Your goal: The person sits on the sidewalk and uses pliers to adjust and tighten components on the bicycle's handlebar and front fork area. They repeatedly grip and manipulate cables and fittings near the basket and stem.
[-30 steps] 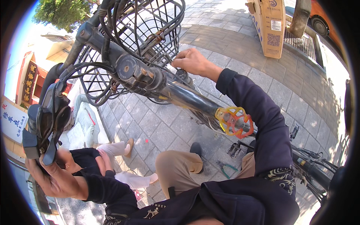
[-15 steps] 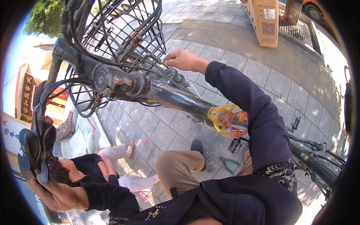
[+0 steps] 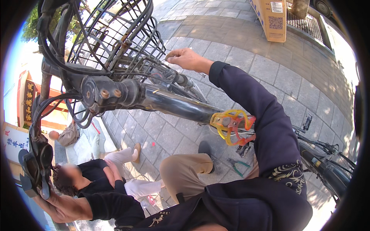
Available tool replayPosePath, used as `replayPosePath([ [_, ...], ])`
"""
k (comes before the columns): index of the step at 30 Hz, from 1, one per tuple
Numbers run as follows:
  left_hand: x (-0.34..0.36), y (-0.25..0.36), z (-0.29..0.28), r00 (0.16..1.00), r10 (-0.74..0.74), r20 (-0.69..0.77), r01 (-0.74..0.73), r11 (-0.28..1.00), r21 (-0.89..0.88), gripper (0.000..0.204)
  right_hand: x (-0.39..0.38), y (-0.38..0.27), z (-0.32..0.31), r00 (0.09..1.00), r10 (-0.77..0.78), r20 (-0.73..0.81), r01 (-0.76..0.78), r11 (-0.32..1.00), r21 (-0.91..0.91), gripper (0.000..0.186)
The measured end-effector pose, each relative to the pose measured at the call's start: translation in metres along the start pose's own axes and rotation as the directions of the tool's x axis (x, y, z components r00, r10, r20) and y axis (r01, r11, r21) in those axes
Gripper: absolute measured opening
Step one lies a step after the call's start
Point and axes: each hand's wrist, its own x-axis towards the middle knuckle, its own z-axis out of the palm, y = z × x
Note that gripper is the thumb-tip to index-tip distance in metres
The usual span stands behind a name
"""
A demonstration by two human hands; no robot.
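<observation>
A black bicycle stands in front of me, its frame tube point(image 3: 181, 106) running from the stem point(image 3: 96, 93) toward the lower right. At the lower left, my left hand point(image 3: 65, 206) is closed round the end of the handlebar point(image 3: 37, 134), close to the brake lever point(image 3: 45, 188). My right hand point(image 3: 187, 59) reaches over the frame to the right side of the black wire basket point(image 3: 111, 36). Its fingers are curled together; whatever they may hold is too small to make out. A yellow and red bottle cage point(image 3: 231, 125) sits on the frame tube beside my right sleeve.
Green-handled pliers point(image 3: 238, 166) lie on the grey paving near a pedal point(image 3: 243, 149). A person point(image 3: 92, 177) with folded arms sits at the left, another person point(image 3: 67, 134) behind. A cardboard box point(image 3: 271, 21) stands at the upper right by a tree trunk.
The stem and basket have shifted left in the picture. My right hand has moved slightly up and left, its fingers still curled. My left hand keeps its hold on the handlebar.
</observation>
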Motion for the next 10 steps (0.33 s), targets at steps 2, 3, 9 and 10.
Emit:
replayPosePath([
  [2, 0.001, 0.001, 0.0, 1.0, 0.002, 0.018, -0.002, 1.0, 0.006, 0.043, -0.001, -0.001, -0.01, 0.999, -0.015, -0.028, 0.015, 1.0, 0.004, 0.036],
  [3, 0.001, 0.001, -0.002, 1.0, 0.003, 0.028, -0.003, 1.0, 0.01, 0.042, -0.001, -0.002, -0.013, 1.0, -0.009, -0.027, 0.009, 1.0, -0.001, 0.036],
  [9, 0.005, -0.021, -0.019, 0.993, -0.07, 0.097, 0.064, 0.996, 0.061, 0.041, 0.005, -0.001, -0.007, 0.999, 0.042, -0.01, -0.042, 0.998, -0.047, 0.037],
  [10, 0.005, -0.022, -0.021, 0.994, -0.074, 0.085, 0.068, 0.995, 0.07, 0.041, 0.009, 0.004, -0.01, 1.0, 0.004, -0.004, -0.004, 0.998, -0.063, 0.037],
])
